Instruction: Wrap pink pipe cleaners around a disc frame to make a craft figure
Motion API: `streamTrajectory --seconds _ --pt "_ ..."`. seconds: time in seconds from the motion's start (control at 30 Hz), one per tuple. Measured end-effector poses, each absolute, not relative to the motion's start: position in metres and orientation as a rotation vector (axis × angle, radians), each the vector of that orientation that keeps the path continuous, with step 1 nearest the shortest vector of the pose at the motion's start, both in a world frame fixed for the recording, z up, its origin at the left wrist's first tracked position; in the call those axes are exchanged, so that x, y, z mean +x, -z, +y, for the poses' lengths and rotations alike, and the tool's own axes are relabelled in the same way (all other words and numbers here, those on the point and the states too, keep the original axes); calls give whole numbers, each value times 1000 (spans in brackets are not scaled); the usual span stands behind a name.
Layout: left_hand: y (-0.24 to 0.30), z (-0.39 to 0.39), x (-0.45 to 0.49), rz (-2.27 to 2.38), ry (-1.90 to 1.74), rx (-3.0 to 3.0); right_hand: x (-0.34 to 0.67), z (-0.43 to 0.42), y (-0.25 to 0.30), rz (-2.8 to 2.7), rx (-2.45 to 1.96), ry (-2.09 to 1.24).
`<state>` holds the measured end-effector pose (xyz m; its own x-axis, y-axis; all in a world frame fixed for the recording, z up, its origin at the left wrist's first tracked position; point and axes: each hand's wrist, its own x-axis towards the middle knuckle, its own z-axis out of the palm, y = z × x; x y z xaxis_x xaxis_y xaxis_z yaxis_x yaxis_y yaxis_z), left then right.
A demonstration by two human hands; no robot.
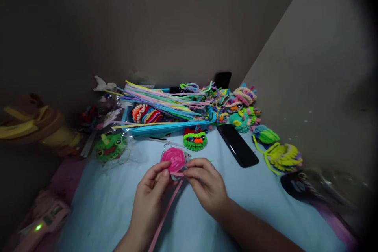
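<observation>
Pinching a pink coil (173, 158) from both sides — left hand (150, 193) with thumb and forefinger closed on the lower left rim, right hand (206, 183) with fingertips shut on the lower right, at the root of a pink strand (165, 214). Held over the table (112, 204), near its middle, flat face turned up toward the camera. Strand running down and left between the two wrists, out past the bottom edge.

Just behind the coil, a green face (195, 139) with an orange mouth, lying on the pale blue cloth in front of a blue tray (165, 129). Across the tray, a bundle (159, 102) of pastel stems, ends jutting left; under it, striped rolls in red, white and blue. To the right, a black phone (238, 145) lying flat, screen dark, with a heap of finished pieces in teal, pink and yellow beyond. Further right, a yellow-green piece (285, 156) near the wall. At left, a green figure (110, 147) in clear wrap. Lower left corner — a pink device (44, 220) showing a small green light. Dim room, bare walls meeting behind the tray.
</observation>
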<state>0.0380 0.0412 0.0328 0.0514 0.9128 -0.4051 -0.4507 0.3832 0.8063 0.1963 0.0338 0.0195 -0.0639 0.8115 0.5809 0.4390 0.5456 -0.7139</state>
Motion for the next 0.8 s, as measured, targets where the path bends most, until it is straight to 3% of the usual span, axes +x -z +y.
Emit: streamTrajectory --seconds 0.33,0.8 --pt "-37 43 43 1151 -1128 564 197 37 -20 -1696 -1069 -389" --pt "-39 41 43 1218 -1209 673 193 41 -24 -1377 -1328 -684"
